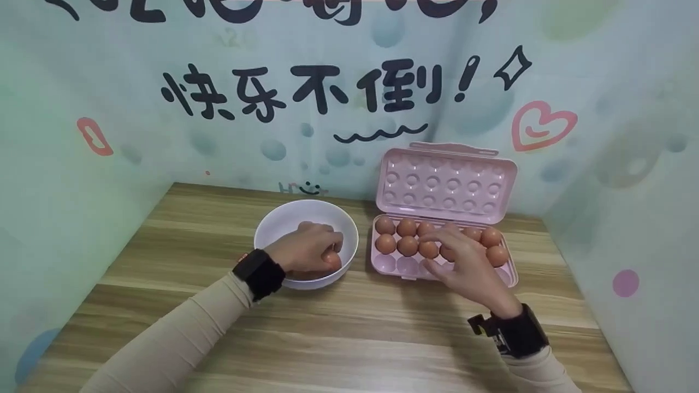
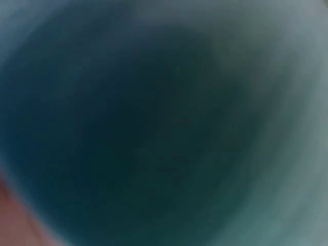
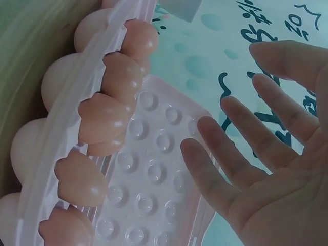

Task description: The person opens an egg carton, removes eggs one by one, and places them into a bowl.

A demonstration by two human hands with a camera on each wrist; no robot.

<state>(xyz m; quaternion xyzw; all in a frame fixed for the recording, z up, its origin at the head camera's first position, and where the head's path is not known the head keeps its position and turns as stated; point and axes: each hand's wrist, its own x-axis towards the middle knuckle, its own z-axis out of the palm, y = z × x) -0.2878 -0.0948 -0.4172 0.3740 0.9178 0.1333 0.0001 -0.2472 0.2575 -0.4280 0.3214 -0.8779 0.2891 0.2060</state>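
My left hand [image 1: 306,246] reaches into a white bowl [image 1: 263,229], its fingers curled round a brown egg [image 1: 332,261]. The bowl's bottom is mostly hidden by the hand. The left wrist view is dark and blurred. Over the pink egg carton [image 1: 385,265] hovers my right hand [image 1: 471,268], fingers spread and holding nothing; the right wrist view shows its palm [image 3: 287,205] apart from the eggs. Brown eggs [image 1: 407,246] fill much of the carton's back and middle rows, some behind the hand. Front-row hollows at the left are bare.
The carton's dimpled lid [image 1: 445,183] stands raised against the printed backdrop [image 1: 306,147]. Bowl and carton rest side by side on a wood-grain table [image 1: 349,338], the bowl on the left. Pale side walls [image 1: 644,218] enclose the table.
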